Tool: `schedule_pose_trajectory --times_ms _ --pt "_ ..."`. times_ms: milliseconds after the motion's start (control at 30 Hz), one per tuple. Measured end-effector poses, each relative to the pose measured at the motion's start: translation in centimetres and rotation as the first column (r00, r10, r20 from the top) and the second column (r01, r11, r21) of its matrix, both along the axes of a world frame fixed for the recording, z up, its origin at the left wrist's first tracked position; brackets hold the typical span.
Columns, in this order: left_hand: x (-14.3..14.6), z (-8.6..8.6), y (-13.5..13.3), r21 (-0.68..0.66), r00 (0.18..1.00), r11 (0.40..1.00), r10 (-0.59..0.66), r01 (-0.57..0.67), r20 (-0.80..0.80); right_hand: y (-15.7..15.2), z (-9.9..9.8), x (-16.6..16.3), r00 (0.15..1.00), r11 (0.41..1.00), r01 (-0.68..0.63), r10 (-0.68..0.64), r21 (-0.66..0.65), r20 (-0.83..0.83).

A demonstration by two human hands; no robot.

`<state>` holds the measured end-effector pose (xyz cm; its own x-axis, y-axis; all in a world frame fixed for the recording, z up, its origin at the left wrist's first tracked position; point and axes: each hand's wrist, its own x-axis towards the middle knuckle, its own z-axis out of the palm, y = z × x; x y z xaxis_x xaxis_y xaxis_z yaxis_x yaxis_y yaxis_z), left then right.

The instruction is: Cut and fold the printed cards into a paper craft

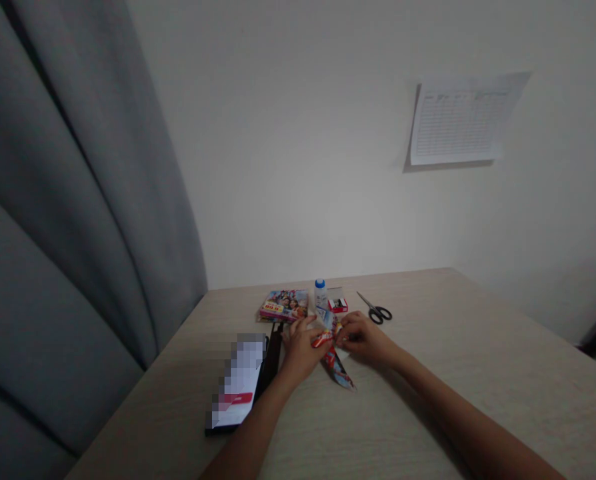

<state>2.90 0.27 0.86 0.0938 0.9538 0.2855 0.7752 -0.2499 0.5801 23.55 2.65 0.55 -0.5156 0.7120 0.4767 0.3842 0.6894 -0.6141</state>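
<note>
A strip-like piece of folded, colourful printed paper (337,371) is between my two hands, its pointed end reaching toward me over the table. My left hand (301,350) is closed on its left side, thumb and fingers pressing a red part. On the right, my right hand (362,337) pinches the paper's other edge with fingertips together. Just behind the hands stand a small bottle with a blue cap (320,293) and a small red-and-white box (337,305). Part of the paper is hidden by my fingers.
Scissors with black handles (377,313) lie to the right, blades pointing away. A stack of printed colour leaflets (284,305) sits behind my left hand. At the left lies a phone or tablet (243,380) in a dark case. Behind the table (478,373) is a wall; a curtain (78,200) hangs left.
</note>
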Motion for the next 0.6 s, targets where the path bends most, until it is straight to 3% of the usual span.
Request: schedule_pose_trajectory --times_ms 600 --pt "0.13 -0.36 0.33 -0.022 0.998 1.000 -0.002 0.003 0.056 -0.08 -0.12 -0.34 0.998 0.999 0.041 -0.041 -0.009 -0.051"
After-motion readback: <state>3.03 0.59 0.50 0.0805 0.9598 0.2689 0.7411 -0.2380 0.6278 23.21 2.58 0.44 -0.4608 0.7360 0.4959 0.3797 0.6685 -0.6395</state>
